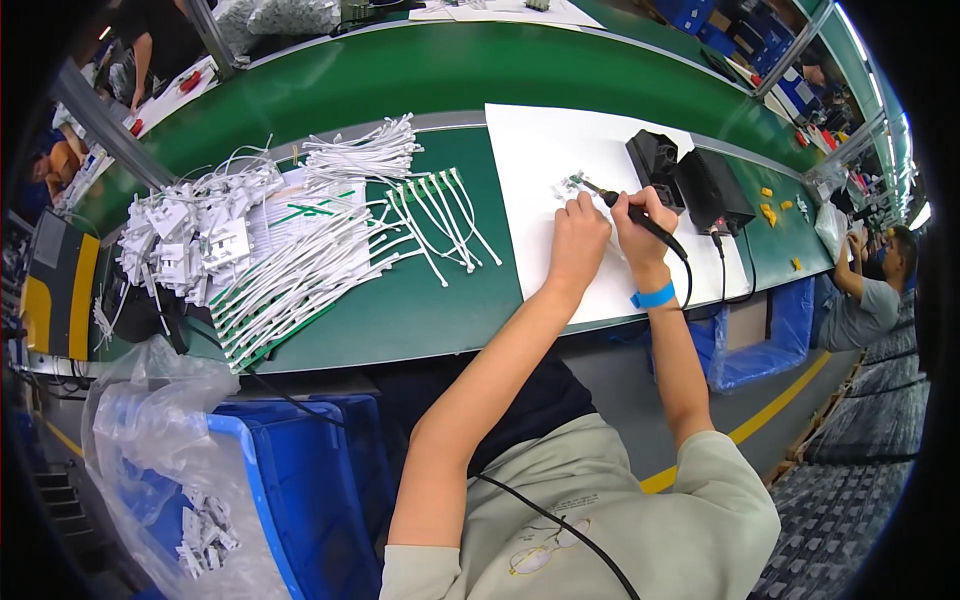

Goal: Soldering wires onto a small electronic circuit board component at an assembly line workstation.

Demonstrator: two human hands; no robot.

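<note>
- Two bare hands meet over a white sheet [530,250] on a green worktable [470,310], my forearms reaching up from the lower edge.
- My right hand [645,222] is closed around the black handle of a soldering iron [668,240], its slim tip slanting up and left; a blue band [654,296] circles that wrist.
- Small green-and-white parts [573,182] lie on the upper part of the sheet, right at the iron's tip — whether metal touches them, I cannot tell.
- My left hand [580,240] sits just below those parts, fingers drawn narrowly together; whether I pinch one of them is too small to make out.
- Beyond my right hand stand a black holder [655,165] and, beside it, a black box [715,190] with leads at its front.
- Off to my left, white cables [300,265] lie in rows next to a heap of white plastic housings [185,235].
- Yellow pieces [768,213] dot the table at right, near a seated co-worker [865,300] in grey.
- Below the table, at my left — a blue bin [300,480] with clear plastic sheeting [150,420] draped over its side.
</note>
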